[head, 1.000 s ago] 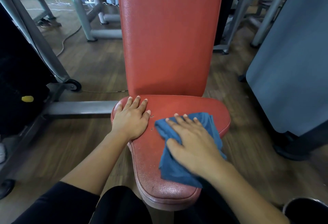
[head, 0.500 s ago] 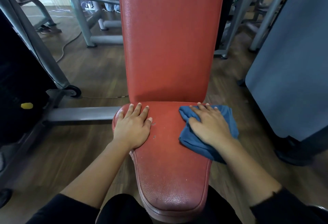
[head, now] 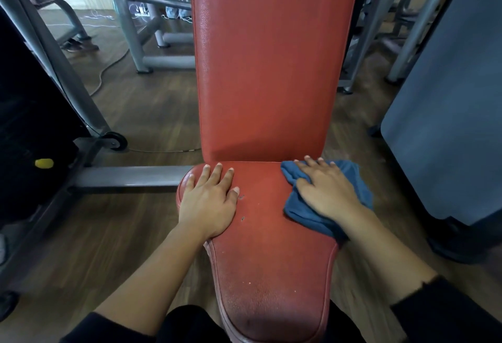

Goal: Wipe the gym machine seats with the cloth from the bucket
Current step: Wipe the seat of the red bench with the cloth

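Observation:
A red padded seat [head: 271, 261] with a tall red backrest [head: 271, 57] fills the middle of the view. My left hand [head: 209, 201] lies flat on the seat's far left corner, fingers spread, holding nothing. My right hand [head: 326, 193] presses a bunched blue cloth [head: 355, 182] onto the seat's far right corner, close to the backrest. Part of the cloth hangs over the seat's right edge. No bucket shows in this frame.
A grey machine frame [head: 130, 177] with a small wheel [head: 116, 141] and a yellow knob [head: 43, 163] stands at the left. A blue-grey panel [head: 448, 125] rises at the right. More grey machine legs [head: 152, 57] and a cable lie on the wooden floor behind.
My right hand has slid the cloth from the seat's middle to its far right corner by the backrest. My left hand has stayed flat on the left corner.

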{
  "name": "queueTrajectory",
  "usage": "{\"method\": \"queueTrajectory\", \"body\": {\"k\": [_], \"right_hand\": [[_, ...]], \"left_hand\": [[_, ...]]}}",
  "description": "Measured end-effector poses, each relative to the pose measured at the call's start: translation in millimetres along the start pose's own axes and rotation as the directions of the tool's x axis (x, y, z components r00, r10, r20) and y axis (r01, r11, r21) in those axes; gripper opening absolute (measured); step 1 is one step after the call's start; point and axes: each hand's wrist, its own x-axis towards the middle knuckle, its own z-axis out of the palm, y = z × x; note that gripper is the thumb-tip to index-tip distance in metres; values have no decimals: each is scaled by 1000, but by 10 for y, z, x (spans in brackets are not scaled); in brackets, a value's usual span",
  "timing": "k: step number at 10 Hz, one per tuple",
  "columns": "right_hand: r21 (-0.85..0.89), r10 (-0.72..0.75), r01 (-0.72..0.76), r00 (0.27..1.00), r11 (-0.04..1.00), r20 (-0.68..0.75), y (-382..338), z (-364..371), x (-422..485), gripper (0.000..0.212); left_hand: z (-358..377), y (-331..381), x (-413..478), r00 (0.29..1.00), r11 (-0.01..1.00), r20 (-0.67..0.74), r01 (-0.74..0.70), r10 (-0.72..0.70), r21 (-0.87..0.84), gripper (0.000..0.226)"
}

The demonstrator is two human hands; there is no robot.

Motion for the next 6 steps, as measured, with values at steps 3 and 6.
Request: {"method": "queueTrajectory", "body": {"k": [3,6], "right_hand": [[152,-108,115,993,982,-48,71,-68,-491,81],[97,-236,233,972,968,22,-344,34,-224,55]], "left_hand": [[8,2,-2,1000,1000,-1,4,-4,-10,53],[11,-6,-1,1000,1000,-9,-1,1,-10,53]]}}
